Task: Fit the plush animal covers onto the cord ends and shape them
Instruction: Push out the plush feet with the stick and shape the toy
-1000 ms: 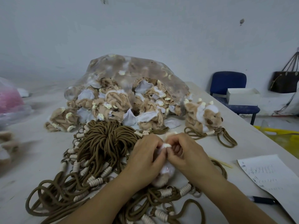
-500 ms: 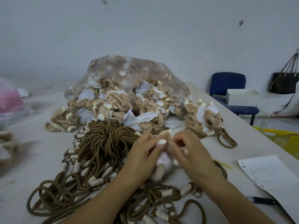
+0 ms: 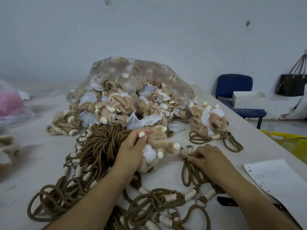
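The left hand grips the plush cover, fingers curled round its near-left side, holding it just above the worktop. The cover's long axis runs from that hand toward the right hand, which is nearer its free end. The right hand pinches what looks like a thin pale stick, whose tip touches or nearly touches the cover. Brown cord loops lie under this hand. The main cord bundle is left of the cover and the bag of covers is beyond it. A finished animal and a paper sheet lie toward the right edge. Nothing lies between stick and cover.
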Demonstrator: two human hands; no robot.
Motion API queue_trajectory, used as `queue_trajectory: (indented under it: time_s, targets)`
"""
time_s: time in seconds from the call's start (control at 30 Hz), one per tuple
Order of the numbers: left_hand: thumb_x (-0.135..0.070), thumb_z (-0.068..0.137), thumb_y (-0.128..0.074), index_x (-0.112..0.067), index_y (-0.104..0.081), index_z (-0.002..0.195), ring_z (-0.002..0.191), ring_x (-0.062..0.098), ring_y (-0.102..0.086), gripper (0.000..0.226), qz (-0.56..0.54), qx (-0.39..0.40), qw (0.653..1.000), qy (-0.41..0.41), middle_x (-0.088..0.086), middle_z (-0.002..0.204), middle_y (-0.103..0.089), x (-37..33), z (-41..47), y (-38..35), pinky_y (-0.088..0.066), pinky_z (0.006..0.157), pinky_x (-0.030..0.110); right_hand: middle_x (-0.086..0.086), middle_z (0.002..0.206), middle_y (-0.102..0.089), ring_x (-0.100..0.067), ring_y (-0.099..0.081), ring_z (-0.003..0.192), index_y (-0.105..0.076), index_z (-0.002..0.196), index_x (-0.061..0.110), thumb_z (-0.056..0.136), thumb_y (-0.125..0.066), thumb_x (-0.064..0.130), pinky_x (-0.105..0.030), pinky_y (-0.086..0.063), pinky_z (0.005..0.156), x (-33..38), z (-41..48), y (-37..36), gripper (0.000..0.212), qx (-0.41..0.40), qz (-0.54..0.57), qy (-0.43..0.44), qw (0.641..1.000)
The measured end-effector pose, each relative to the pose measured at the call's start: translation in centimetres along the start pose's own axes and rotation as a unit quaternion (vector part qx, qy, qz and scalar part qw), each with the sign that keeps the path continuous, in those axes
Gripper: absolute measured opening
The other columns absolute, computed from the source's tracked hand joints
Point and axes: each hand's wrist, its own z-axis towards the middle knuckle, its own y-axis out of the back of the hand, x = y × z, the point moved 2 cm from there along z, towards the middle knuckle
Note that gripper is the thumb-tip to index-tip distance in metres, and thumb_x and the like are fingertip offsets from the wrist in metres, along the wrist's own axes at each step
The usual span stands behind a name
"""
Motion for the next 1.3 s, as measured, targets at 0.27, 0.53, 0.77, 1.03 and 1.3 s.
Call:
queue_trajectory:
  time_s: [0.27, 0.53, 0.77, 1.03, 1.3]
  targets:
    - [-0.018, 0.100, -0.046, -0.016, -0.067, 0.101, 0.083, 0.020, -0.070, 0.021, -0.263, -0.003, 0.957, 0.122, 0.010, 0.096, -0.072, 0.4, 0.8, 1.0, -0.057, 0.066, 0.031, 0.002, 0.085, -0.056, -0.017, -0.055, 0.079, -0.057, 0.092, 0.019, 0.097, -0.049, 0.030, -0.036, -0.047, 0.067, 0.1, -0.2, 1.8, 0.014, -0.150, 0.078, 0.040, 0.985]
    - [-0.023, 0.084, -0.054, -0.001, -0.070, 0.091, 0.074, 0.028, -0.071, 0.028, -0.455, 0.073, 0.863, 0.207, 0.017, 0.086, -0.070, -0.1, 0.6, 1.4, -0.060, 0.063, 0.037, 0.009, 0.067, -0.054, -0.010, -0.050, 0.062, -0.068, 0.069, 0.020, 0.092, -0.045, 0.057, -0.029, -0.042, 0.058, 2.0, -1.0, 3.1, 0.049, -0.219, 0.050, 0.192, 0.955]
    - [-0.021, 0.087, -0.052, -0.008, -0.069, 0.084, 0.073, 0.022, -0.069, 0.021, -0.433, 0.075, 0.881, 0.175, 0.010, 0.082, -0.068, 0.1, 0.5, 1.2, -0.059, 0.066, 0.033, 0.010, 0.067, -0.055, -0.009, -0.050, 0.063, -0.072, 0.070, 0.023, 0.086, -0.052, 0.058, -0.027, -0.041, 0.059, 2.7, -1.1, 2.8, 0.043, -0.191, 0.028, 0.234, 0.953]
    - [-0.029, 0.087, -0.058, -0.018, -0.076, 0.097, 0.091, 0.023, -0.071, 0.024, -0.246, 0.069, 0.964, 0.071, 0.015, 0.104, -0.072, -0.5, -0.1, 0.0, -0.058, 0.072, 0.029, 0.016, 0.070, -0.053, 0.001, -0.052, 0.067, -0.057, 0.073, 0.038, 0.078, -0.028, 0.068, -0.013, -0.033, 0.055, 2.9, -1.5, 1.8, 0.043, -0.136, 0.069, 0.144, 0.978]
    - [-0.041, 0.089, -0.051, -0.025, -0.075, 0.096, 0.098, 0.024, -0.070, 0.029, -0.177, 0.023, 0.984, 0.020, 0.009, 0.105, -0.073, -0.5, -0.1, 0.2, -0.058, 0.079, 0.033, 0.015, 0.069, -0.053, 0.004, -0.051, 0.070, -0.044, 0.065, 0.043, 0.075, -0.022, 0.073, -0.015, -0.030, 0.052, 2.5, -1.4, 1.6, 0.039, -0.122, 0.054, 0.116, 0.984]
